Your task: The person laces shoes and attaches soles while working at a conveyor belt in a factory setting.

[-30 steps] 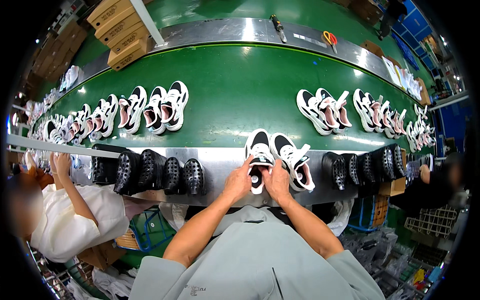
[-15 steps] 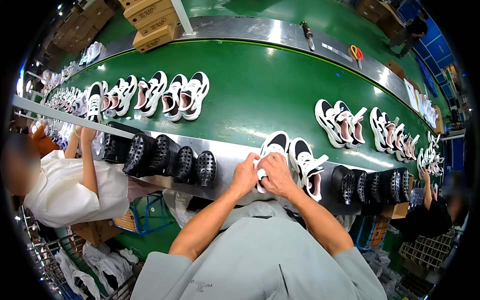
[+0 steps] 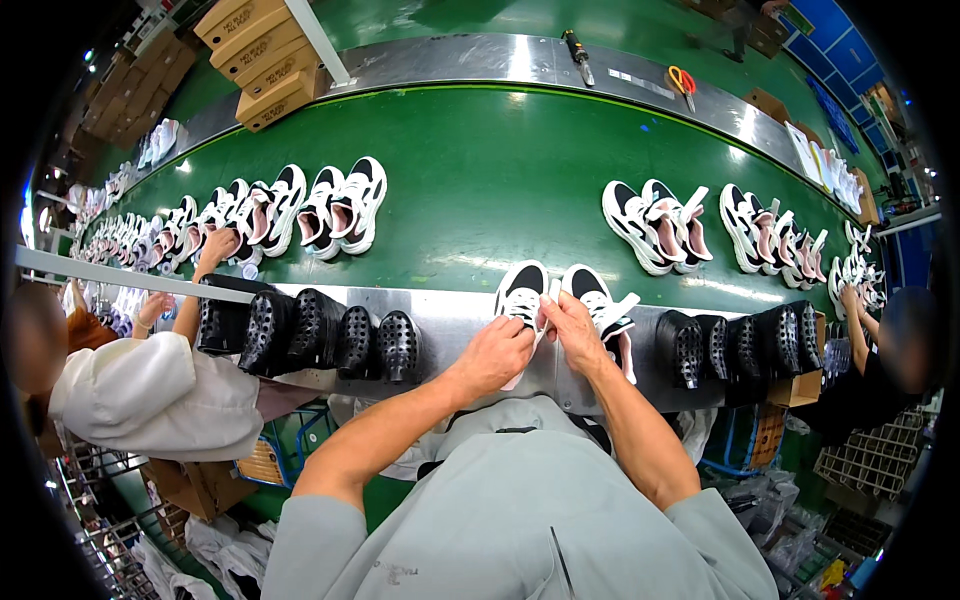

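Note:
Before me stands a black and white sneaker (image 3: 522,288), toe pointing away. My left hand (image 3: 497,354) is closed on its lacing area, with the fingers curled and covering much of the rear part. My right hand (image 3: 577,332) pinches a narrow white strap (image 3: 546,308) at the shoe's right side, thumb upward. Close on the right is a matching sneaker (image 3: 590,287); its white strap sticks out to the side and the pink lining shows. My right hand partly overlaps that second shoe. Both sneakers are on the metal ledge (image 3: 455,325) at the belt's near edge.
Black studded shoe forms (image 3: 400,345) line the ledge at left, and more black forms (image 3: 686,350) at right. Sneaker pairs (image 3: 358,205) sit along the green belt (image 3: 480,180). Beyond are a screwdriver-like tool (image 3: 577,58), scissors (image 3: 683,86) and stacked boxes (image 3: 275,95). Co-workers flank me.
My right hand has shifted from atop the sneaker to its right side and now holds the strap. My left hand stays on the shoe. The left co-worker's hand has reached toward the belt sneakers.

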